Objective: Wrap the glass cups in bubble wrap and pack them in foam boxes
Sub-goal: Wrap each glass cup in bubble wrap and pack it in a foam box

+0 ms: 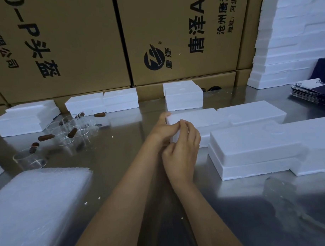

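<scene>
Both hands meet at the near left corner of a white foam box (193, 121) on the shiny metal table (132, 138). The left hand (163, 129) wraps its fingers around that corner from the left side. The right hand (182, 149) sits just below it, with its fingers curled and pinching the same corner from the front. The two hands touch each other.

To the right of the hands sit more foam boxes (251, 149), close together, and beyond them a tall stack of foam boxes (284, 54) and a pile of dark blue cards (311, 93). Past the hands, more foam boxes (183, 96) stand along a wall of big brown cardboard boxes (81, 43).

To the left of the hands, a bunch of clear glass cups (66, 130) with brown handles stands on the table. One more glass cup (29, 160) stands nearer. A pile of bubble wrap (37, 206) lies to the left, closer than the hands.
</scene>
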